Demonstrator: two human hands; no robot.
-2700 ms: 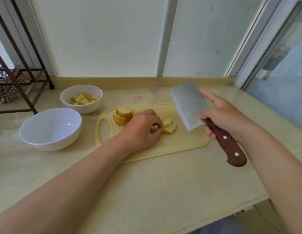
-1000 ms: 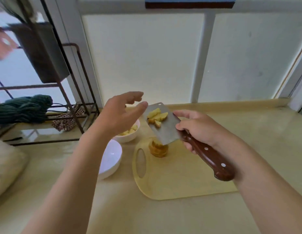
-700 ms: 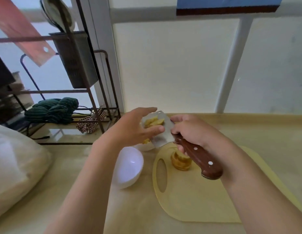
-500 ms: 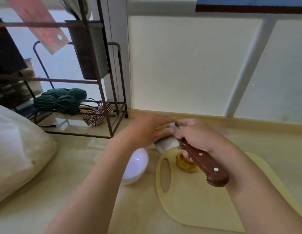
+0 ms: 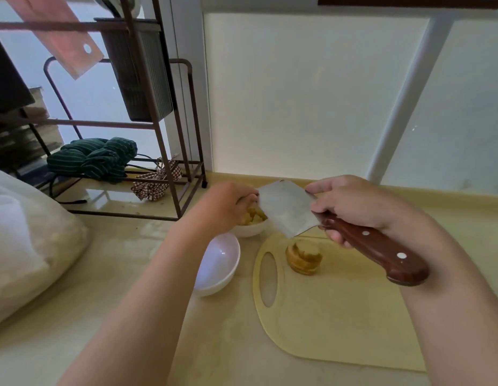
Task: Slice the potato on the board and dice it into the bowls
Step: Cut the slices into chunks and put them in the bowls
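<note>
My right hand (image 5: 353,207) grips the brown handle of a cleaver (image 5: 286,208), its blade tilted over the far white bowl (image 5: 252,231) that holds diced potato (image 5: 252,217). My left hand (image 5: 228,203) hovers above that bowl, fingers curled against the blade's left edge; I cannot see whether it holds any pieces. A stack of potato slices (image 5: 304,257) stands on the pale yellow cutting board (image 5: 339,316) near its handle hole. A larger white bowl (image 5: 218,264) sits left of the board with nothing in it.
A metal rack (image 5: 164,162) with a dark basket, a green striped cloth (image 5: 93,160) and a checked cloth stands at the back left. A white bag (image 5: 27,246) lies at the left. A wall panel runs behind the counter.
The cleaver carried diced potato from the board to the far bowl, and my left hand swept the pieces off the blade into it. The blade now shows bare. The view turned left.
</note>
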